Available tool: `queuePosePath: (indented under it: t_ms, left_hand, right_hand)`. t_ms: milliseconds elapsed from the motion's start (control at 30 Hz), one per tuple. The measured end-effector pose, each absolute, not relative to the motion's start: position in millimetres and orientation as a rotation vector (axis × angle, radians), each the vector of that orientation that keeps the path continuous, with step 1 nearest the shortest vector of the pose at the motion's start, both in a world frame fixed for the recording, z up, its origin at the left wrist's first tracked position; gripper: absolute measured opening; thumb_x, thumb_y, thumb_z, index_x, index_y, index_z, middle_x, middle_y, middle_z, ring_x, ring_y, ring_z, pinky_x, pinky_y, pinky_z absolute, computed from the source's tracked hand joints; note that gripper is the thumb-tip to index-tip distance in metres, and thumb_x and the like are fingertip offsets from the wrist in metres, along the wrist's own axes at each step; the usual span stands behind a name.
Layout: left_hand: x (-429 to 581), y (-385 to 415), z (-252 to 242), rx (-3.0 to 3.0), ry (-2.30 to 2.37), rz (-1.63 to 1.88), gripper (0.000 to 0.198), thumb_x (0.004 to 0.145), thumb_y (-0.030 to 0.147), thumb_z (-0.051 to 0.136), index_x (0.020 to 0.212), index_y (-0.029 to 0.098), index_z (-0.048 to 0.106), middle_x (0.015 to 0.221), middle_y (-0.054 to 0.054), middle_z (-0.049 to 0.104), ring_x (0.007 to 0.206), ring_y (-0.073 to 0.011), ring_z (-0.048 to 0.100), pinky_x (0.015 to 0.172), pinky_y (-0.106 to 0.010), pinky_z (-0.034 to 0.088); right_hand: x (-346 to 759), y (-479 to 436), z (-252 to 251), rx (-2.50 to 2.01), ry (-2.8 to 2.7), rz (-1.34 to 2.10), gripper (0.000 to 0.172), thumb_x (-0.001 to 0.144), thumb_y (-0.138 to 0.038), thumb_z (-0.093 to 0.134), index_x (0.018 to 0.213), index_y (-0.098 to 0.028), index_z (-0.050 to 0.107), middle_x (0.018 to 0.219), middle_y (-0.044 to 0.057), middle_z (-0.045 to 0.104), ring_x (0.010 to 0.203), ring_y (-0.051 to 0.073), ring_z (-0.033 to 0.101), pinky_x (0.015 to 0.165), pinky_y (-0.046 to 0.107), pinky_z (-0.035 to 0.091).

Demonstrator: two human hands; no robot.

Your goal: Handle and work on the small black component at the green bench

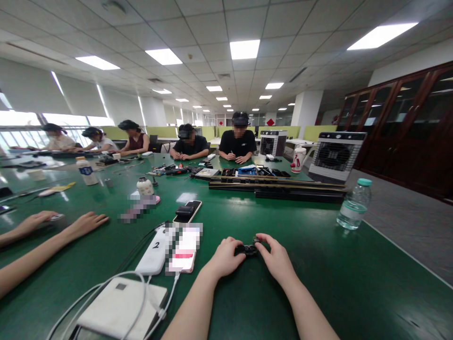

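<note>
Low over the green table (311, 264), my left hand (224, 259) is closed around the near end of a small black part (249, 250), whose exact kind I cannot make out. Across from it, my right hand (275, 259) pinches a small dark piece (255, 240) between thumb and fingertips. That piece sits just above the right end of the black part; whether the two touch is hard to tell. To the left of my left hand lie a phone with a lit screen (184, 250) and a white power bank (155, 250) marked "2".
A white box (120, 307) with looped white cables lies front left. A water bottle (355, 205) stands near the right edge. Black rails (300, 194) and several tools lie farther back. A co-worker's arms (63, 236) reach in from the left; other people sit across the table.
</note>
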State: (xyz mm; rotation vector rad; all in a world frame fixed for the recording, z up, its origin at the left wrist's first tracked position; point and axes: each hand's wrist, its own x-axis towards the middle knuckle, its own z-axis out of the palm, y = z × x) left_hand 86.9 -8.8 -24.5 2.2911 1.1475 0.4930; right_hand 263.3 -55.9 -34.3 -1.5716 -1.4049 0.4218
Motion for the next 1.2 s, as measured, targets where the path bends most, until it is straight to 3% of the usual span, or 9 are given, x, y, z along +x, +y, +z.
queuePosePath:
  t_ms: [333,867,1200]
  left_hand:
    - [86.3,-6.5,-26.6,2.290,1.132,0.492,0.041,0.078,0.032,0.051,0.113,0.014,0.061,0.110,-0.011,0.060,0.105,-0.0260,0.052,0.095,-0.034,0.039]
    - [83.1,-8.1,-23.0,2.260,1.107,0.489,0.039,0.078,0.030,0.054,0.113,0.017,0.060,0.114,-0.009,0.059,0.109,-0.0254,0.050,0.098,-0.034,0.038]
    - [83.7,-7.5,-23.2,2.251,1.118,0.483,0.040,0.074,0.028,0.058,0.112,0.015,0.060,0.112,-0.010,0.059,0.109,-0.0254,0.051,0.096,-0.033,0.038]
  right_hand:
    - [274.5,-58.2,-24.8,-1.582,-1.240,0.316,0.037,0.076,-0.044,0.051,0.101,-0.021,0.064,0.102,0.009,0.070,0.099,0.026,0.063,0.091,0.043,0.047]
    - [281.1,-62.6,-17.0,-1.610,-1.184,0.219,0.042,0.078,-0.044,0.050,0.110,-0.020,0.062,0.107,0.011,0.068,0.102,0.026,0.062,0.092,0.043,0.046]
    - [269.7,-60.7,-24.3,-1.638,-1.480,0.407,0.027,0.074,-0.030,0.056,0.096,-0.023,0.070,0.102,0.007,0.071,0.101,0.024,0.062,0.094,0.041,0.046]
